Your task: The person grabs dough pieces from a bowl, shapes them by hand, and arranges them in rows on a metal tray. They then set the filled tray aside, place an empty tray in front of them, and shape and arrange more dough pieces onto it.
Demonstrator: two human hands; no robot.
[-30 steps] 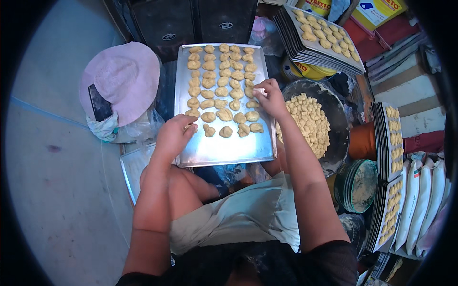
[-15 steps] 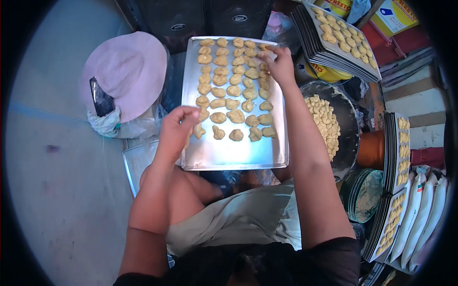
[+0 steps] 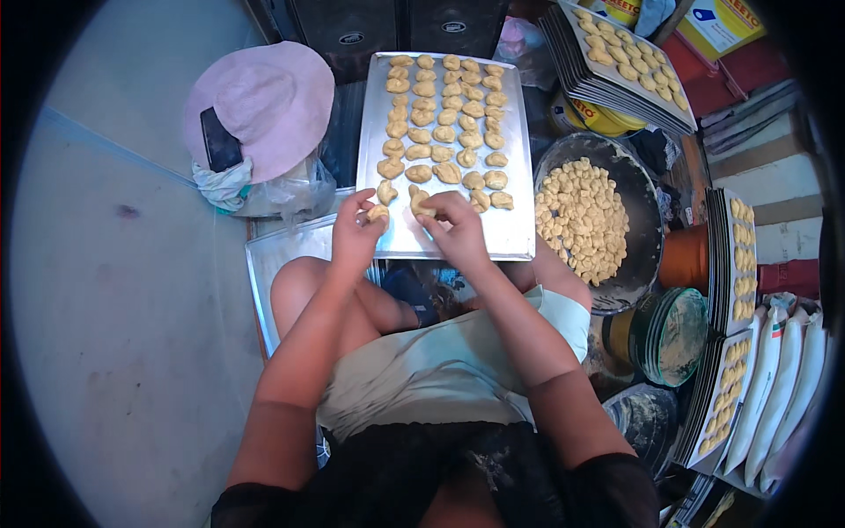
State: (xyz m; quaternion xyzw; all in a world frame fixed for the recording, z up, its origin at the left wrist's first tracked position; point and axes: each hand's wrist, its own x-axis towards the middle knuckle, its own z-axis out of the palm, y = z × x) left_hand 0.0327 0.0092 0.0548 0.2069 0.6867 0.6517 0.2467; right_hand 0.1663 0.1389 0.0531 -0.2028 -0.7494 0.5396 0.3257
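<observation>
The left hand is bending its fingers and pinching a yellow lump of dough between the thumb and a finger, at the near left corner of a shiny metal tray. I cannot tell if that lump is touching the tray. The right hand is curling over the near part of the tray, and its thumb and fingertips are pinching another dough piece near the middle. The two hands are staying just a little apart from each other. Lots of bumpy dough pieces are lying in rows on the tray, going up to its far end, and the tray is resting in front of the person's knees. To the right of the tray, a big dark bowl is holding a heap of small dough lumps. Past the far side of the bowl, a stack of trays is tilting, with dough sitting on its top. More piled trays are standing at the far right, near some white bags. On the left, a pink hat is lying with a dark phone on its brim.
</observation>
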